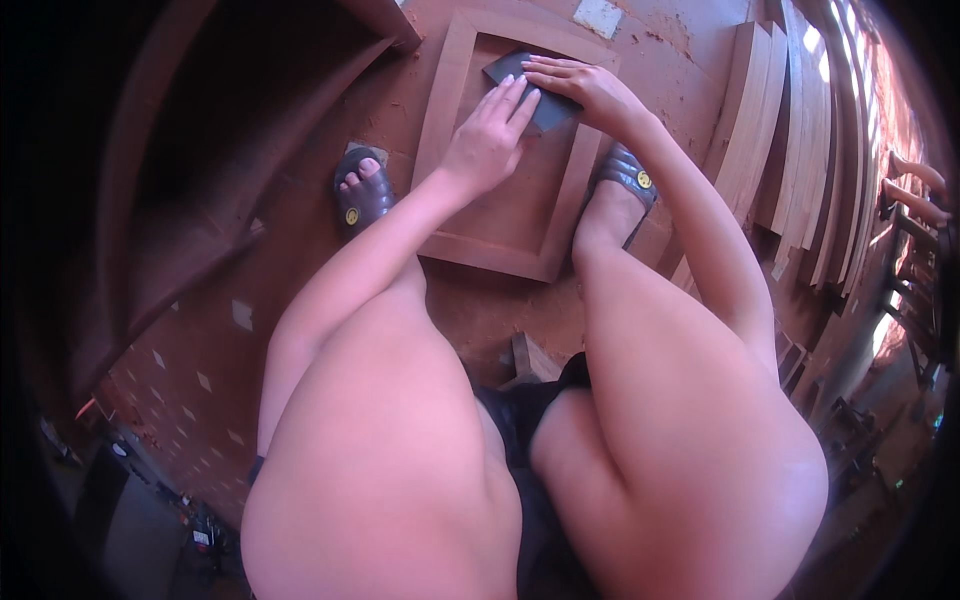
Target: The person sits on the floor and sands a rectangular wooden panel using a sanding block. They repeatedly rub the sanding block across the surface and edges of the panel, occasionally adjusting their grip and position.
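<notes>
A: Left of centre, we see a sandalled foot (362, 190) on the floor, w/ the wooden frame panel (500, 215) just beside it, upper centre.

B: Left hand (488, 140) lies flat, fingers straight, on the dark sanding sheet (545, 105). Right hand (585, 85) presses its far edge, fingers spread. Stacked boards (790, 130) at upper right.

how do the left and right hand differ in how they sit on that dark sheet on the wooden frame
The left hand lies flat with fingers straight, and only its fingertips reach the dark sheet; its palm is over the wooden frame panel. The right hand sits farther up, fingers spread across the sheet's top. The left points up and right, while the right points left. Both press palm down on the same sheet, gripping nothing.
</notes>
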`<move>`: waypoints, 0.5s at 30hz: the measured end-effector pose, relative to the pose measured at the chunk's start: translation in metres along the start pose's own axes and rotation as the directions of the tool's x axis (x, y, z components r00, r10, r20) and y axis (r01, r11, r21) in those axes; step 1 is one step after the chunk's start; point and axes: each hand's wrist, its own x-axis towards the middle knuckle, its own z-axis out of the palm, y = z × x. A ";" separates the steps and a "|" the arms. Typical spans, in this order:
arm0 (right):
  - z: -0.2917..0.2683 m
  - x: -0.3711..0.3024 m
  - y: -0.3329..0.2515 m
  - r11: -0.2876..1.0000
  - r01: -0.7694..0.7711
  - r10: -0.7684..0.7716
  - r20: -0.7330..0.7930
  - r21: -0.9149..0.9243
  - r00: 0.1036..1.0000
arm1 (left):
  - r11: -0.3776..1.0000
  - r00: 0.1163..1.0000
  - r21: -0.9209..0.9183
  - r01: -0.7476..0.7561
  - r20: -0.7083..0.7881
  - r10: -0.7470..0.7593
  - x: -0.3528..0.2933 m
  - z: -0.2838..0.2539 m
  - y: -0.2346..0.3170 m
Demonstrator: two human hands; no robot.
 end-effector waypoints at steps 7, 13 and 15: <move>-0.027 -0.031 0.013 0.998 -0.017 0.016 0.018 0.063 1.000 | 0.993 0.993 -0.114 -0.008 0.117 0.022 -0.006 0.006 0.001; -0.044 -0.060 -0.014 0.985 -0.167 0.163 0.082 0.038 0.983 | 0.998 0.993 -0.018 0.062 0.097 -0.060 -0.011 -0.006 -0.007; -0.045 -0.071 -0.034 0.986 -0.166 0.166 0.123 -0.009 0.979 | 0.998 0.995 -0.026 0.062 0.078 -0.059 -0.006 -0.004 -0.009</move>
